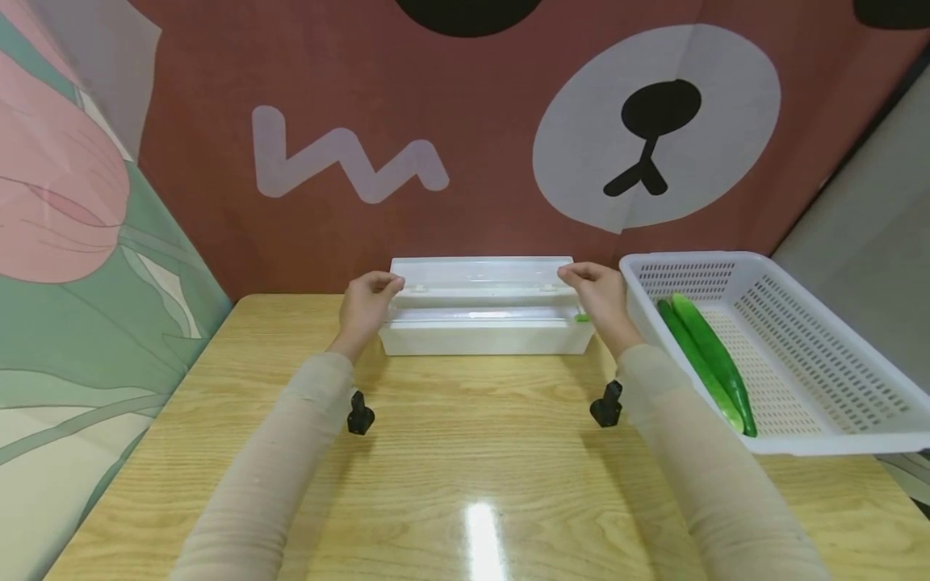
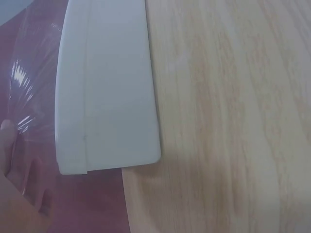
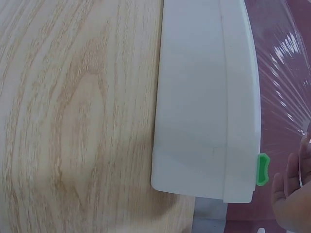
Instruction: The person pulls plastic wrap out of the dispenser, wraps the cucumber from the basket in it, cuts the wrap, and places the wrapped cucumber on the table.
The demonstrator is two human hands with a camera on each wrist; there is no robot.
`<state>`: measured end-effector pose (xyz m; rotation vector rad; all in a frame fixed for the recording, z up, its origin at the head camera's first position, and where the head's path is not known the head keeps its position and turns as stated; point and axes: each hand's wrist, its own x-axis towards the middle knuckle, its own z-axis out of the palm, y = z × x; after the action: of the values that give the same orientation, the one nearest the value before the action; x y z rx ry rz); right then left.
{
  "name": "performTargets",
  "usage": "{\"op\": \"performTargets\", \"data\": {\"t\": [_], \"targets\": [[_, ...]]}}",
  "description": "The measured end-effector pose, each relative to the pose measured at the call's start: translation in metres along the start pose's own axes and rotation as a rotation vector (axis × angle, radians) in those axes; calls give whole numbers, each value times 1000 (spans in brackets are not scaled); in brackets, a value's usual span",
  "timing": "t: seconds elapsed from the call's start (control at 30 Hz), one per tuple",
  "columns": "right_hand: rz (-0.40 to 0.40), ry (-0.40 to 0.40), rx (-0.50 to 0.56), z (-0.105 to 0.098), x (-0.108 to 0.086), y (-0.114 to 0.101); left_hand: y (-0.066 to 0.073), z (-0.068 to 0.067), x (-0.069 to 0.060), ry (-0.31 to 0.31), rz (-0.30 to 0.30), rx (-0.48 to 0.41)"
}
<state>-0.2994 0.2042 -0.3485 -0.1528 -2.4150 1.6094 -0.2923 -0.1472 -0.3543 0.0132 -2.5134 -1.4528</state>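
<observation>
A white box [image 1: 487, 340] with its lid raised stands at the back of the table, a roll of clear film [image 1: 487, 314] inside. Clear film [image 2: 22, 97] stretches up from the box to my left hand [image 1: 366, 308], which pinches its edge between thumb and finger near the box's left end. At the right end my right hand [image 1: 600, 300] pinches the film [image 3: 286, 73] the same way. A green piece [image 3: 263, 169] sits on the box's right end, just below my right hand [image 3: 294, 187]. My left hand [image 2: 19, 194] shows only partly in the left wrist view.
A white perforated basket [image 1: 835, 444] stands on the right with green cucumbers [image 1: 715, 351] along its left side. Two small black objects [image 1: 360, 413] [image 1: 606, 405] are near my wrists. A patterned cloth [image 1: 407, 226] hangs behind the wooden table [image 1: 465, 452].
</observation>
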Motion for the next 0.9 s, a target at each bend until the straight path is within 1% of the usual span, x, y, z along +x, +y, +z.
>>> {"op": "performTargets", "data": {"t": [0.17, 0.33, 0.43, 0.53, 0.7, 0.9], "targets": [[-8, 10, 1, 0, -1, -3, 2, -1, 1, 14, -5, -20], [-25, 32, 16, -1, 0, -5, 5, 0, 3, 33, 25, -76], [-32, 42, 32, -2, 1, -7, 7, 0, 6, 40, 31, -110], [-33, 43, 47, -4, 1, -9, 8, 0, 8, 41, 21, -135], [-45, 44, 66, -6, 0, -12, 10, -1, 7, 33, 7, -174], [-51, 61, 65, -6, 3, -15, 14, -3, 9, 25, 15, -240]]}}
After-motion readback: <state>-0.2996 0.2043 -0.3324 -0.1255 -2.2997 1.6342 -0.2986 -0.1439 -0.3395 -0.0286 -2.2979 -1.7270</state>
